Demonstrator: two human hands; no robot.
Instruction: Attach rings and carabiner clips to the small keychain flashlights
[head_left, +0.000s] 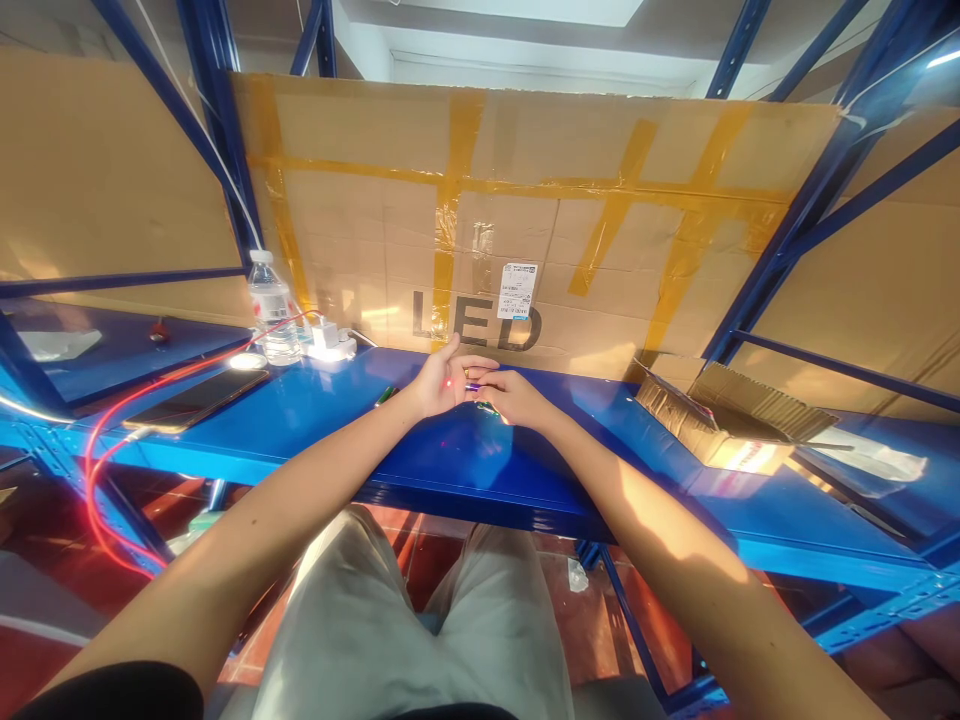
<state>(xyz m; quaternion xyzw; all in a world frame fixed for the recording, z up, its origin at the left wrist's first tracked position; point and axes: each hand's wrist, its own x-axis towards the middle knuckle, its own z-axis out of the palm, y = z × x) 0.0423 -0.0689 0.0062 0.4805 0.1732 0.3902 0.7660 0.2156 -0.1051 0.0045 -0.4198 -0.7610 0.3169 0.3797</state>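
Note:
My right hand (517, 397) pinches a small purple laser pointer (473, 387) over the blue shelf top. Its tip faces my left hand (438, 383), which is open with the palm turned toward it and the thumb raised. A red dot of light falls on that palm. Just below the right fingers shows a small shiny green thing (487, 407); whether it is held or lies on the shelf I cannot tell. Left of my left wrist, a thin green object (386, 396) lies on the shelf, partly hidden by the forearm.
On the left stand a water bottle (274, 310) and a white plug adapter (328, 340), near a phone (196, 400) with a glowing red cable (94, 470). An open cardboard box (724, 430) sits at right. A large cardboard sheet (360, 240) closes off the back.

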